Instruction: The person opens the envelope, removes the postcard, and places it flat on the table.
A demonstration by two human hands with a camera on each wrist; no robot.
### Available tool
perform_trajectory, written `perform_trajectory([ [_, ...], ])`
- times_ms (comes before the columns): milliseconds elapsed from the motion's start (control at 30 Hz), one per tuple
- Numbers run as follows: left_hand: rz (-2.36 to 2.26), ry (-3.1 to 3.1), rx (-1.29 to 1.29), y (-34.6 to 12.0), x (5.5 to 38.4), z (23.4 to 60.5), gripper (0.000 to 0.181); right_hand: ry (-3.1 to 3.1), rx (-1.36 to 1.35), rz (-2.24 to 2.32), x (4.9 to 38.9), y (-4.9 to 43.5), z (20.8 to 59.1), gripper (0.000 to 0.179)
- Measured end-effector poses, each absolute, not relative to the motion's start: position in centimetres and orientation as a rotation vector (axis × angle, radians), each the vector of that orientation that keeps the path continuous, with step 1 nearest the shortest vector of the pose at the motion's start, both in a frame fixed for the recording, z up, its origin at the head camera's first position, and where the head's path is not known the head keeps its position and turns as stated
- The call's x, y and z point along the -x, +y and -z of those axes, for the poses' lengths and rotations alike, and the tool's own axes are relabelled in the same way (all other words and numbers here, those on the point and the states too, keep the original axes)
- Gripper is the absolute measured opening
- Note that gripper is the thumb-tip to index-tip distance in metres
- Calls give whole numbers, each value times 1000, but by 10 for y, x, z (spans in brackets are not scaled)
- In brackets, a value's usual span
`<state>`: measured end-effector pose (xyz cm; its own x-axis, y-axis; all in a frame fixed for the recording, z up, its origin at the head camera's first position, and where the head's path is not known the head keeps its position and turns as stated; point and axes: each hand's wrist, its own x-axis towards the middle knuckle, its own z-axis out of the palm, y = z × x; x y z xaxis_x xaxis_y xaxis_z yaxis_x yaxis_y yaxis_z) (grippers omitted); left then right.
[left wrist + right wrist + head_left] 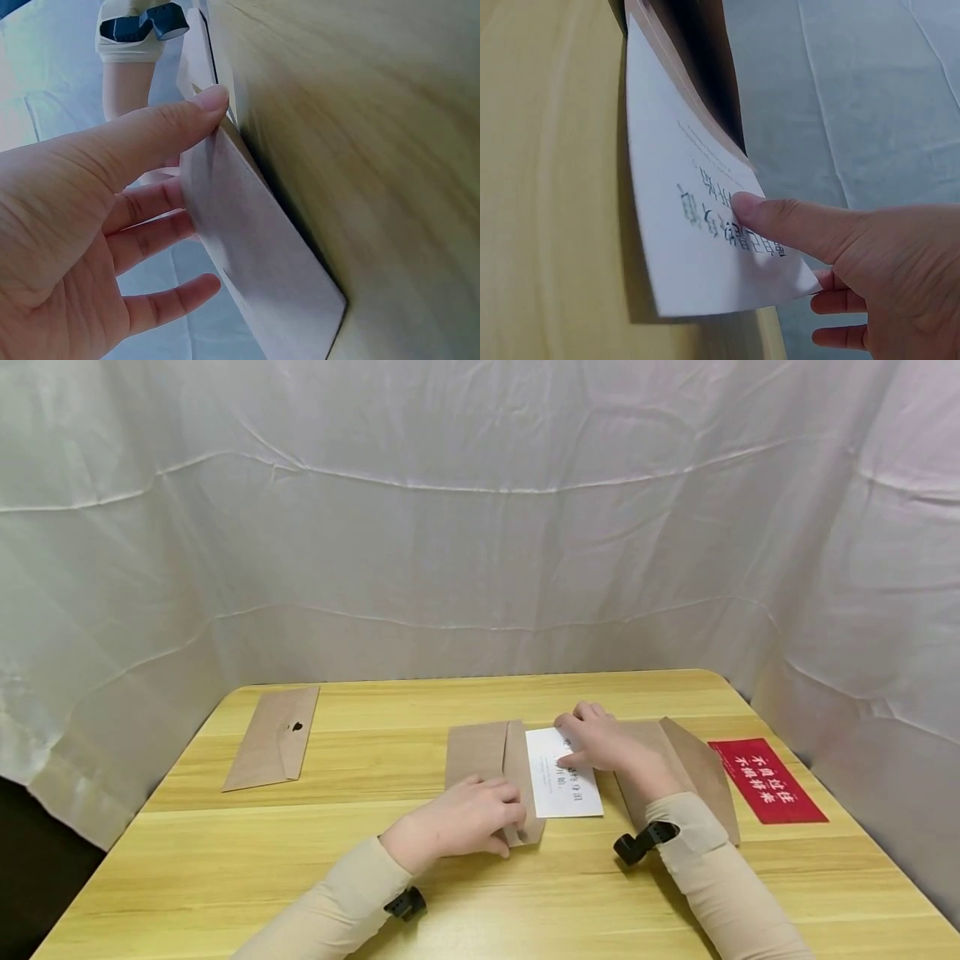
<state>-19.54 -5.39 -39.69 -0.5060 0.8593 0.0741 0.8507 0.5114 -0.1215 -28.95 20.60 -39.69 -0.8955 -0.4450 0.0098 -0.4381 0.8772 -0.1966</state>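
Observation:
My left hand (465, 817) holds a brown paper envelope (474, 747) by its near part, thumb at the near edge and fingers over the top. In the left wrist view, the thumb lies at the edge of this envelope (247, 225) with the fingers on its other side. My right hand (600, 745) pinches a white card (551, 789) printed with dark characters. Its thumb presses on the printed face of the card (682, 262), its fingers behind the edge. The card's far end lies at the envelope's gaping mouth (705, 67), which shows dark inside.
A second brown envelope (705, 768) with its flap open lies under the right wrist. Beyond it is a red card (772, 785) with white characters. A closed envelope (270, 743) with a dark mark sits at the table's (360, 710) far left. White curtains (480, 552) surround the table.

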Motion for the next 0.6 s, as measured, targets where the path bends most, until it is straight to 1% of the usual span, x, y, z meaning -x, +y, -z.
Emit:
perform_trajectory([
  [600,-24,-2770,1507,-56,196,396,28,2928,644,288,294,217,404,61],
])
